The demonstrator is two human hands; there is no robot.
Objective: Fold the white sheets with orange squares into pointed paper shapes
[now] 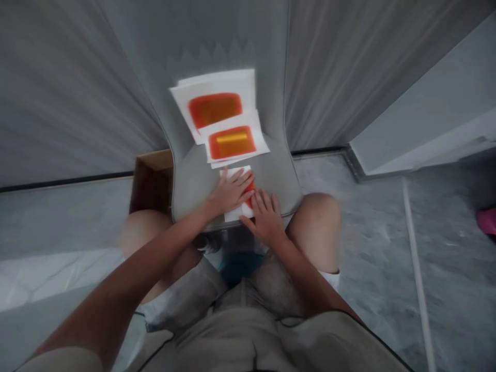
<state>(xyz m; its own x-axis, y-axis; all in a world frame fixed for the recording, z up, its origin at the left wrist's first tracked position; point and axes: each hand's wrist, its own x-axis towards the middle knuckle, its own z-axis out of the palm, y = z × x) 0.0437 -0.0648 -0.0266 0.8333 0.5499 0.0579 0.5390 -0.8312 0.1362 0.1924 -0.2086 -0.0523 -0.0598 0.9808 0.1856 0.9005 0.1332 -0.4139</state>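
One sheet (pixel 234 213), white with an orange patch, lies on the chair (pixel 194 186), close to the seat's front edge and right of that edge's middle. Two hands are on it, side by side. The left hand (pixel 229 196) lies flat across its upper part, fingers stretched toward the right. The right hand (pixel 267 219) is at its right side, fingers forward and thumb spread toward the sheet's lower edge; whether it pinches the paper I cannot tell. The fingertips of both hands come close together over the orange patch; whether they touch is unclear.

Just behind the sheet, toward the seat's back edge, are two groups of paper. The small papers (pixel 232 147), at least two, show one orange panel with one yellow bar. They overlap the bottom of the large papers (pixel 215 82), also at least two, which stand tilted by the backrest (pixel 217 26) and show one red-orange panel.

Two knees (pixel 315 222) flank the seat's front corners. One open box (pixel 153 160) stands beside the seat's left edge. One blue thing (pixel 240 266), blurred, shows below the front edge. Curtain (pixel 77 93) hangs on both sides of the backrest. On the floor (pixel 372 232), far right, is one pink thing (pixel 487 221), partly cut off.
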